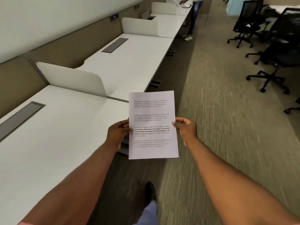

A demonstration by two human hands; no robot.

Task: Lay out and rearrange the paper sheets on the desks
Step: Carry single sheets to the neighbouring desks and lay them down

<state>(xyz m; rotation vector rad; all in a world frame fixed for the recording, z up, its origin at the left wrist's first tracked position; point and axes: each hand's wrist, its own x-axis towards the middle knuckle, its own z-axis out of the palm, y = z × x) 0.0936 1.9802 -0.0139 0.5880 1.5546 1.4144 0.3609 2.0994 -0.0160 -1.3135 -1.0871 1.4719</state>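
Both arms come up from the bottom of the frame, left forearm (73, 184) and right forearm (235, 184), with one shoe (150, 189) stepping between them. Filling the left side is the near bench (56, 135), white and smooth, with a grey cable lid (21, 117) set in it; a low divider (73, 78) parts it from the next bench (129, 62) further up. Carpet (219, 111) runs down the right, with office chairs (276, 51) at the upper right.

At centre frame hangs the paper sheet (152, 124), printed side up, in the air over the aisle just beside the near bench's edge. My left hand (119, 133) pinches its left edge and my right hand (185, 129) its right edge, each grip narrow, thumb on top.

I cannot tell whether it is one sheet or several. If several, I judge that they may cling together and land as one. Laid too near the edge, the sheet could slide off that slick top onto the carpet.
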